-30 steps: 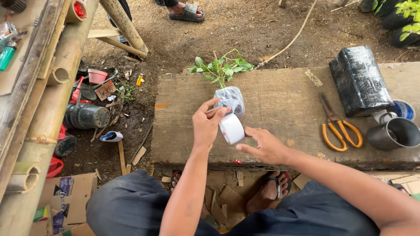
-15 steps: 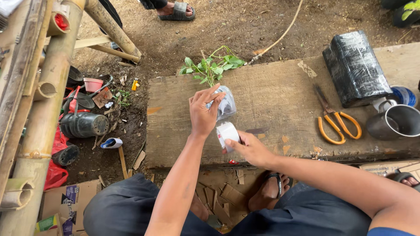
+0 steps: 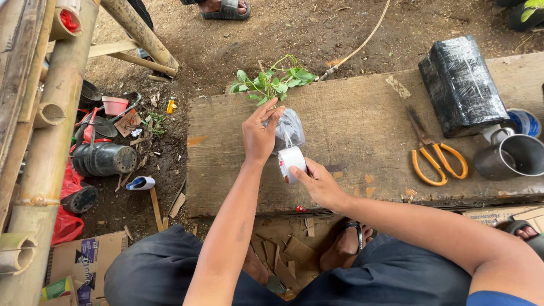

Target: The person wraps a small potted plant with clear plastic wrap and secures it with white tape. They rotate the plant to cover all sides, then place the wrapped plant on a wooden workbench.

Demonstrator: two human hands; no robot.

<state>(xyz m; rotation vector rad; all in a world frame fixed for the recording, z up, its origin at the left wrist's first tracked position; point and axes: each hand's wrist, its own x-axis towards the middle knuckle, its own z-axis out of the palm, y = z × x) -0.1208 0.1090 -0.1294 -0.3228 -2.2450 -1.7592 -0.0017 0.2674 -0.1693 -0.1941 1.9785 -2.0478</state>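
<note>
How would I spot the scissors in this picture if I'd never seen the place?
Find the broad wooden plank lying across the dirt. Look to its right part, just below the black plastic-wrapped block and left of the metal cup. The scissors lie flat there, the only thing with bright orange loop handles.

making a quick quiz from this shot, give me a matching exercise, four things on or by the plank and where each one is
Things:
1. roll of white tape
2. orange-handled scissors
3. black wrapped block
4. clear-wrapped seedling

Places:
A. far right corner of the wooden plank, beside the metal mug
B. held by the right hand
C. lying flat on the plank, right of both hands
D. gripped by the left hand, leaves towards the far edge

Pairs: 1-B, 2-C, 3-A, 4-D
</note>
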